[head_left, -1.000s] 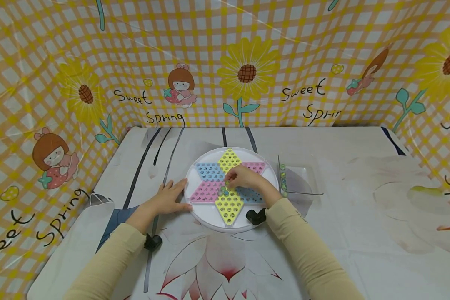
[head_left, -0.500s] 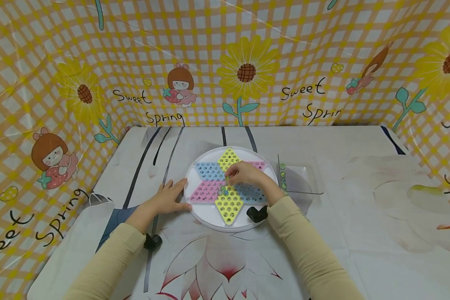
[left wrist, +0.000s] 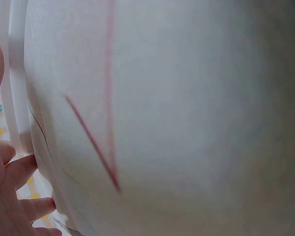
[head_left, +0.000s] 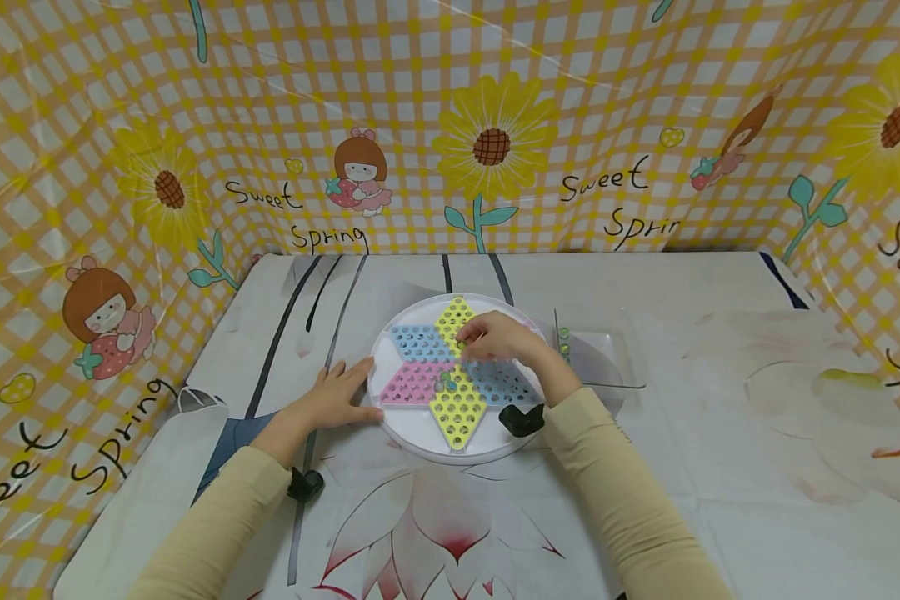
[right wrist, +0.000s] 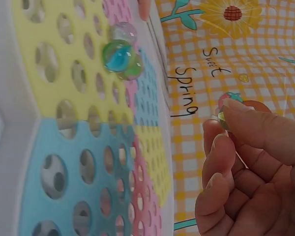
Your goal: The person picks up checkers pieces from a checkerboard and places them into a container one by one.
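Note:
A round white Chinese checkers board [head_left: 412, 429] bears a six-pointed star of yellow, blue and pink hole-filled sections. My right hand [head_left: 497, 337] is above the board's upper middle, its thumb and index finger pinching a yellow-green glass marble [right wrist: 222, 121], raised over the holes. Three marbles sit clustered near the star's centre; a marble with a blue swirl [right wrist: 117, 56] is closest in the right wrist view. At the board's left edge rests my left hand [head_left: 335, 398], fingers spread straight and thumb at the rim. In the left wrist view, some of its fingers [left wrist: 37, 209] show beside the white rim.
Right of the board stands a clear plastic box [head_left: 603, 354] with several marbles [head_left: 565, 333] along its left side, partly hidden by the right arm. Black camera mounts [head_left: 521, 419] are on both wrists. A checked, sunflower-printed cloth [head_left: 405, 108] hangs behind the white floral-covered table [head_left: 720, 417].
My right hand has risen away from the marble cluster and shifted slightly right and farther back, still pinching a marble. My left hand stays at the board's edge.

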`<state>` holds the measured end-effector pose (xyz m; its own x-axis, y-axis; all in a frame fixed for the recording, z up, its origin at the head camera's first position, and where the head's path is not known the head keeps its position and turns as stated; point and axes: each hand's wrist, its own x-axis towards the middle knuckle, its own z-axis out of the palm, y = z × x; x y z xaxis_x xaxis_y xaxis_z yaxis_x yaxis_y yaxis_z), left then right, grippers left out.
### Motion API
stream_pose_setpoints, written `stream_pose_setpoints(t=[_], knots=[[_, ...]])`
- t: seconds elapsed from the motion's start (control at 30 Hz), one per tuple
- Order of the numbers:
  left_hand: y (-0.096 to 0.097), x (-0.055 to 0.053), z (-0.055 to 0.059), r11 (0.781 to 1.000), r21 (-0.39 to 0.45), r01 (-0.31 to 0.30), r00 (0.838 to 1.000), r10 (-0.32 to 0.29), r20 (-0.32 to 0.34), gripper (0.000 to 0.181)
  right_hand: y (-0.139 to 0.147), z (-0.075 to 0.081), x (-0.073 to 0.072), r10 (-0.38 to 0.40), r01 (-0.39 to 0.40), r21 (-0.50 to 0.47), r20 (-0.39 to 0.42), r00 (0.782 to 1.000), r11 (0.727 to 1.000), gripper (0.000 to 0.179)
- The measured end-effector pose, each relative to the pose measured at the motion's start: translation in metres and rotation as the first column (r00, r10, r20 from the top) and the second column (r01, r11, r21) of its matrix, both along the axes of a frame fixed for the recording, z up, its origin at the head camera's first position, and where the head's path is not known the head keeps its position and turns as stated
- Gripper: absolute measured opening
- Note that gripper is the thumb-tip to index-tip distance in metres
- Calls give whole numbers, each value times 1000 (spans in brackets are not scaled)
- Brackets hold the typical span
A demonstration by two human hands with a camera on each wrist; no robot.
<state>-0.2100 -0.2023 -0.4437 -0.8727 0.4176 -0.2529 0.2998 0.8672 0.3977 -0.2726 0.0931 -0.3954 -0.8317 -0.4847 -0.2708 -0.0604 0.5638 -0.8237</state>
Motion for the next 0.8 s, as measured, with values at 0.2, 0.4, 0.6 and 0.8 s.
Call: stream_pose_setpoints(t=[0.2,0.4,0.6,0.8], knots=[[0,1,1,1000,-1,1,1000,-1,1,96,9,7,1,-29,28,-7,-37,999,1000,30],[0,1,1,1000,-2,1,1000,-1,-1,96,18,18,1,-33,30,-45,-63,997,999,34],[-1,1,1,1000,-2,0,1000,0,4,96,30,25,-2,-55,53,-37,-81,995,998,34],[-1,1,1,1000,-1,6,1000,-6,-2,96,49,30,-4,-83,78,-49,-99,992,996,31]])
